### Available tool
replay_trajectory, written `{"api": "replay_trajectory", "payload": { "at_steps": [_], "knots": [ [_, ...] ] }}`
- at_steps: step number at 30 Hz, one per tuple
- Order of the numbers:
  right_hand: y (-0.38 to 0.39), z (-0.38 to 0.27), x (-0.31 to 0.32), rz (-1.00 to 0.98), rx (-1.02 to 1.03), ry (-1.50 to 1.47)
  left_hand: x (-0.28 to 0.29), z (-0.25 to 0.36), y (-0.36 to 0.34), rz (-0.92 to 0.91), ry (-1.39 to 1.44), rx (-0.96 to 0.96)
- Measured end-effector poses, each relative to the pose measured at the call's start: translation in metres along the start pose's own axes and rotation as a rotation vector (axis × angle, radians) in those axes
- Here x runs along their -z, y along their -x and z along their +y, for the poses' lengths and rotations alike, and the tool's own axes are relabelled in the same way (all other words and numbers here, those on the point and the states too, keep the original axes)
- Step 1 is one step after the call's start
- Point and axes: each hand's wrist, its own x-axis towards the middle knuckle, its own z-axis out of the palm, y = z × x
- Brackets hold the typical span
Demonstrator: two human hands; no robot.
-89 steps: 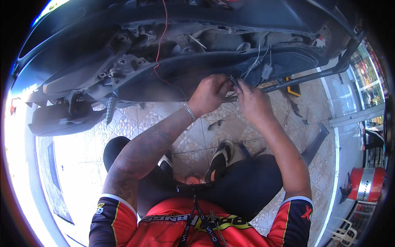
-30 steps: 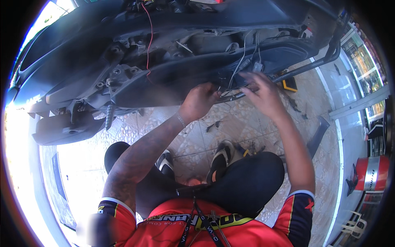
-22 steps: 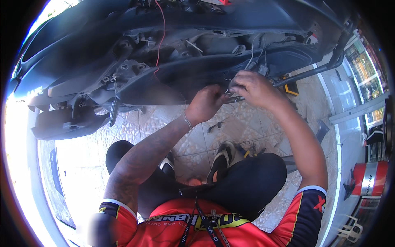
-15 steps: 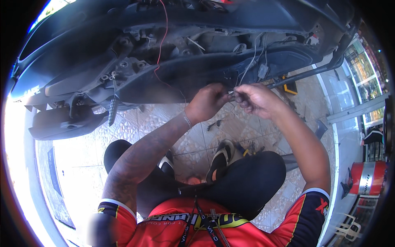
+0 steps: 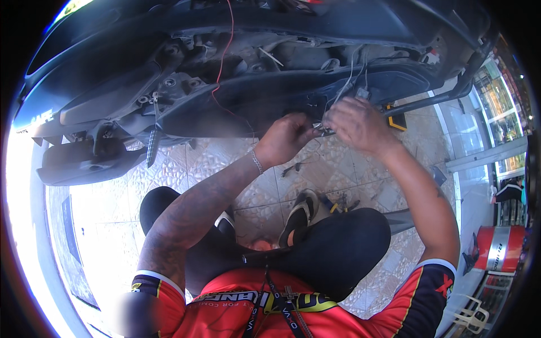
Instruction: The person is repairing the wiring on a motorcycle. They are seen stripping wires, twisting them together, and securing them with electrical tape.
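My left hand (image 5: 286, 139) is closed in a pinch on a thin wire end, just below the dark side panel of a motor scooter (image 5: 191, 115). Against its fingertips, my right hand (image 5: 360, 125) is curled with the palm turned down, slightly blurred, where the pale wires (image 5: 350, 70) come down. These wires hang from the scooter's opened side, and a small grey connector (image 5: 362, 93) shows just above my right hand. My fingers hide most of the joint between the hands. A loose red wire (image 5: 224, 53) runs down the bodywork towards my left hand.
A folding footpeg (image 5: 152, 145) sticks down at the left. Hand tools (image 5: 341, 204) lie on the tiled floor beside my foot, with small dark scraps (image 5: 292, 168) farther forward. A yellow-and-black object (image 5: 398, 121) lies beyond my right hand. At right stand a red drum (image 5: 514, 248) and glass cabinets.
My right hand has turned over, palm down, and shifted slightly up and right, now covering more of the pale wires. My left hand keeps its pinch in nearly the same place.
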Motion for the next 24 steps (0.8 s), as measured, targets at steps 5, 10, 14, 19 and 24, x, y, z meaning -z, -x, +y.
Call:
{"api": "replay_trajectory", "payload": {
  "at_steps": [5,10,14,19,24],
  "knots": [
    [0.005,-0.016,-0.015,0.074,-0.615,-0.402,0.003,-0.002,-0.004,0.053,-0.041,-0.171],
    [0.011,-0.006,-0.01,0.169,-0.507,-0.253,0.001,-0.003,0.0,0.015,-0.017,-0.048],
    [0.007,-0.001,-0.008,0.136,0.085,0.185,0.0,-0.003,-0.002,0.007,0.004,-0.035],
    [0.006,-0.004,-0.007,0.122,0.019,-0.107,0.003,0.001,0.0,0.005,0.05,0.013],
    [0.004,-0.015,-0.024,0.017,-0.718,-0.439,0.004,0.004,-0.003,-0.001,0.041,-0.023]
  ]
}}
